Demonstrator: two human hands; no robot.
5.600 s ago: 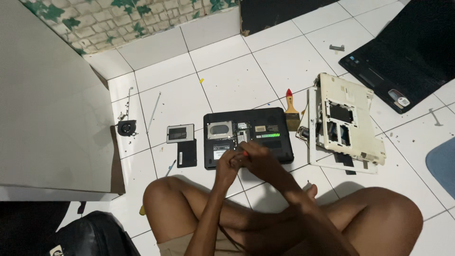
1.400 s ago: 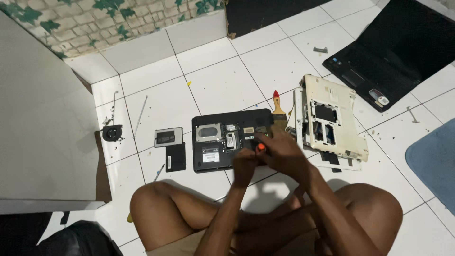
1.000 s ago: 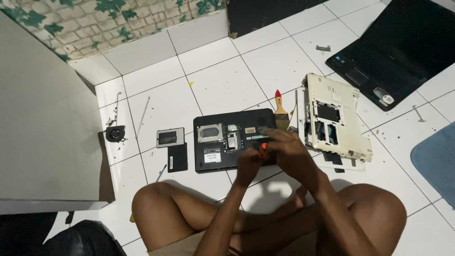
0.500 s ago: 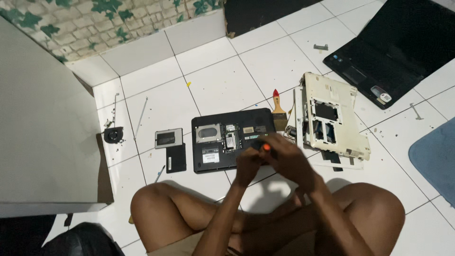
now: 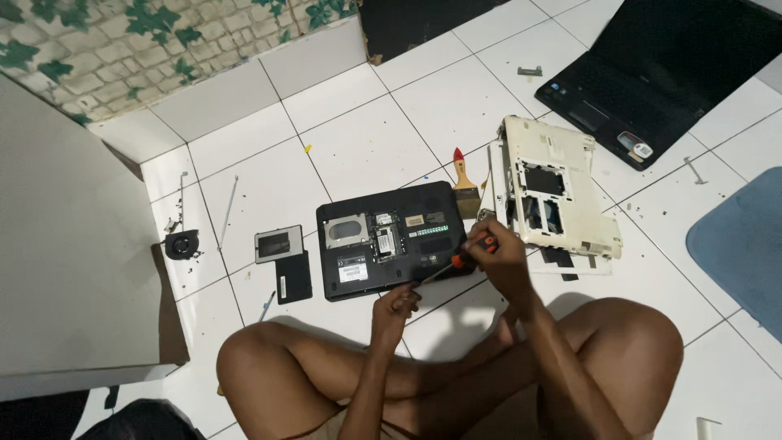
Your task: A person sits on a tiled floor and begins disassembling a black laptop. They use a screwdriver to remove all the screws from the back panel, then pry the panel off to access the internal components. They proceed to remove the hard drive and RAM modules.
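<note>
View from above of a person seated cross-legged on a white tiled floor [image 5: 358, 138], both bare knees at the near edge of the frame. The left hand [image 5: 397, 305] lies just in front of the knees with its fingers curled together; it sits at the near edge of the black laptop base [image 5: 389, 239], at the tip of the tool's shaft, but whether it pinches anything cannot be told. The right hand [image 5: 498, 257] is clamped around a screwdriver with an orange-and-black handle [image 5: 471, 252], whose shaft slants down and left toward the near edge of the base. The black laptop base lies underside up on the floor, directly ahead of the hands, with its compartments uncovered. Left of it lie 2 small cover panels [image 5: 284, 260], one grey and one black, and further left a small black fan [image 5: 182, 244] beside a large grey board [image 5: 65, 244]. Just right of the base rests a brush with a red-tipped wooden handle [image 5: 464, 181], and beyond that a white laptop shell [image 5: 555, 188], underside up. Farther right and away, an open black laptop [image 5: 668, 73] sits on the tiles, with a blue mat [image 5: 745, 244] at the right edge.
</note>
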